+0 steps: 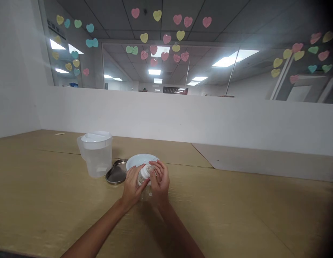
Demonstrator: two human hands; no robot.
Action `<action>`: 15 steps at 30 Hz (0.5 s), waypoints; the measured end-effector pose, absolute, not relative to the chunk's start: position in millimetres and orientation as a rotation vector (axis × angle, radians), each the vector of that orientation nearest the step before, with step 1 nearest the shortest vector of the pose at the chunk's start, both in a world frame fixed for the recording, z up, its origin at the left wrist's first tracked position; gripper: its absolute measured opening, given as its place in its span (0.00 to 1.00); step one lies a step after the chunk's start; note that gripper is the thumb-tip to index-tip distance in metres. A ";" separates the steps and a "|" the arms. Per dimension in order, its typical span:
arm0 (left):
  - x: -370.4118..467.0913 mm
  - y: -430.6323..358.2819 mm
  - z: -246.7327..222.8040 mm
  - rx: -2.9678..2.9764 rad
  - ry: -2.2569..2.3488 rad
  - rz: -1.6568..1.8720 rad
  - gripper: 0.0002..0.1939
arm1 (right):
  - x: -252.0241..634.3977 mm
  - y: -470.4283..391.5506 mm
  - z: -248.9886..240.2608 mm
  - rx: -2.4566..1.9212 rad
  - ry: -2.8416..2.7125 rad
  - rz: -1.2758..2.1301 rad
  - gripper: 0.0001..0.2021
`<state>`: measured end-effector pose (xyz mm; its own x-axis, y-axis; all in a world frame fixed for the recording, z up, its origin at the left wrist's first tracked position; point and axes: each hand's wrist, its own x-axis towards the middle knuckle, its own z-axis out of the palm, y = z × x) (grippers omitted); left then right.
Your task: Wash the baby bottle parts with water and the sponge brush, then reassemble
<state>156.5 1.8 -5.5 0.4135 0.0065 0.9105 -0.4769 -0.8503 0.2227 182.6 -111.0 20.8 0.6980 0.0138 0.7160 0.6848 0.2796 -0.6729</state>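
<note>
Fingers hide much of the clear bottle (146, 194) between the hands, and its see-through lower part blends into the tabletop (222, 211) below them. Its neck (145, 172) is white. The left hand (132, 185) clasps one side; the right hand (161, 183) curls, fingers bent, around the other.

Table (222, 208) with pitcher (98, 159), tray (116, 173), perhaps bowl (138, 159)
</note>
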 end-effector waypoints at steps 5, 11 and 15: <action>154.8 5.0 -5.4 2.190 -0.391 1.523 0.20 | 181.9 -116.6 22.0 -1.492 -0.786 -0.677 0.12; 157.3 10.3 -7.4 2.198 -0.487 1.678 0.23 | 181.9 -115.0 22.5 -1.537 -0.870 -0.730 0.08; 157.3 10.8 -8.0 2.194 -0.535 1.724 0.22 | 183.3 -113.6 20.4 -1.574 -0.846 -0.804 0.04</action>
